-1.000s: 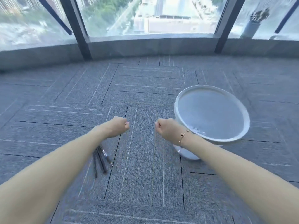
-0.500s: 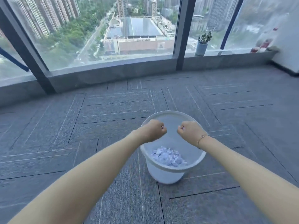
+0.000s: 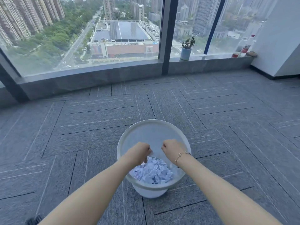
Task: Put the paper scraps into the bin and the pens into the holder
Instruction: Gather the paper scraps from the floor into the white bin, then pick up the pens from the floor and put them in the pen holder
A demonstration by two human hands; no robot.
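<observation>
A white round bin (image 3: 152,122) stands on the grey carpet just in front of me. A heap of crumpled white and pale-blue paper scraps (image 3: 154,173) lies at its bottom. Both my hands hover over the bin's opening, side by side and a little apart. My left hand (image 3: 139,153) is curled with its fingers pointing down, and a small white scrap (image 3: 151,153) shows at its fingertips. My right hand (image 3: 172,147), with a thin bracelet at the wrist, is a closed fist and nothing shows in it. No pens and no holder are in view.
A low stone sill (image 3: 97,77) under tall windows runs across the back. On it stand a potted plant (image 3: 185,53) and some bottles (image 3: 245,47). A white wall (image 3: 279,38) juts in at the right. A dark object (image 3: 34,220) peeks in at the bottom left.
My view swung right and up, so the pens on the carpet left the frame. Both fists moved from beside the bin to over its opening and dropped lower; my left fingers now point down.
</observation>
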